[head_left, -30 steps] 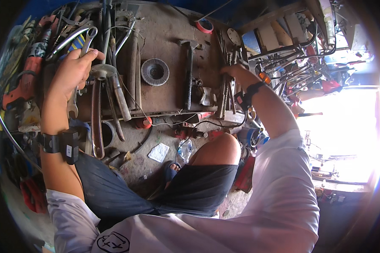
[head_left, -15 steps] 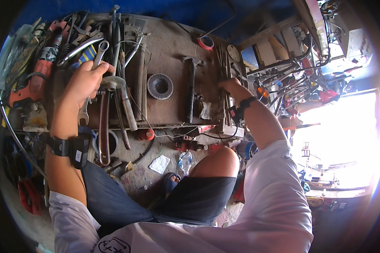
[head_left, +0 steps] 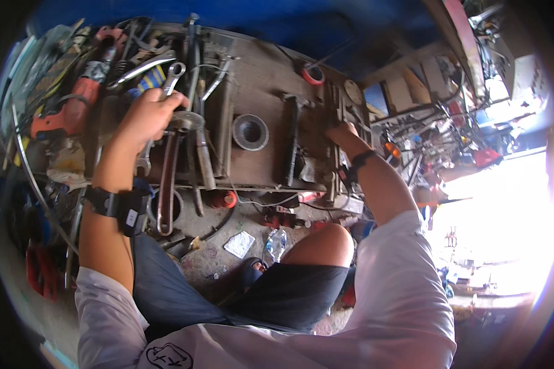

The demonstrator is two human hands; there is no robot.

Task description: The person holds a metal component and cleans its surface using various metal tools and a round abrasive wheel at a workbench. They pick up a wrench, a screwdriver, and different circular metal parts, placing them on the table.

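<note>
My left hand (head_left: 149, 120) is closed around a combination wrench (head_left: 175, 75), its ring end sticking up past my fingers and its open jaw below my palm. Beside that hand lie a round metal flange (head_left: 186, 120) and a long brown wrench-like bar (head_left: 168, 184) that hangs past the bench edge. At the right end of the bench my right hand (head_left: 343, 131) has its fingers curled down among long metal bars (head_left: 338, 166); what they grip is hidden. Between my hands are a round wire-brush-like ring (head_left: 250, 132) and a dark-handled hammer (head_left: 292, 144).
An orange power drill (head_left: 74, 111) and piled hand tools crowd the bench's left side. A red tape roll (head_left: 313, 74) lies at the back. Metal rods and tools (head_left: 412, 132) heap up on the right. Red tools (head_left: 283, 218) and a white sheet (head_left: 239, 244) lie on the floor.
My view has swung, so bench and tools appear farther right and slightly lower. The left hand keeps the wrench; the right hand stays by the metal bars.
</note>
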